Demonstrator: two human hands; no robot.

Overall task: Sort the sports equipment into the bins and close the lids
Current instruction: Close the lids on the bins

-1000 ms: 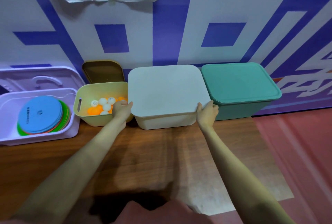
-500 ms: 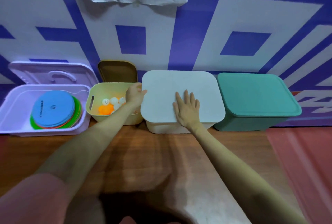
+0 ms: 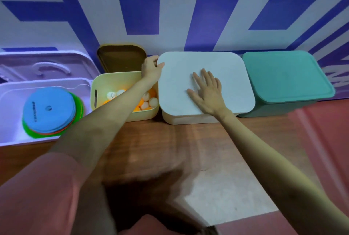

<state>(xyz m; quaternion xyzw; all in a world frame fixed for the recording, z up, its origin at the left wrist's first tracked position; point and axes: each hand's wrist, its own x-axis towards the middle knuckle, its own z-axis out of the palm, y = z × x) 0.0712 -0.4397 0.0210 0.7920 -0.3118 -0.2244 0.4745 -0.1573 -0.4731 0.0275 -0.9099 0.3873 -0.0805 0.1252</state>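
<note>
Four bins stand in a row against the wall. The white bin (image 3: pixel 187 119) in the middle carries its white lid (image 3: pixel 224 65). My right hand (image 3: pixel 206 91) lies flat on that lid with fingers spread. My left hand (image 3: pixel 151 69) grips the lid's far-left corner. To the left, the yellow bin (image 3: pixel 98 85) is uncovered and holds several white and orange balls (image 3: pixel 151 101); its brown lid (image 3: pixel 120 58) leans on the wall behind it. The purple bin (image 3: pixel 11 91) at far left holds a stack of flat discs (image 3: pixel 50 111), blue on top. The green bin (image 3: pixel 283 76) at right is closed.
The purple bin's lid (image 3: pixel 43 65) stands propped against the blue and white wall. The bins rest on a wooden surface (image 3: pixel 170 149). A red floor area (image 3: pixel 324 140) lies to the right. My left arm crosses over the yellow bin.
My right hand went from the lid's front-right corner to lying flat on top. My left hand slid along the lid's left edge to the far corner. The camera moved closer.
</note>
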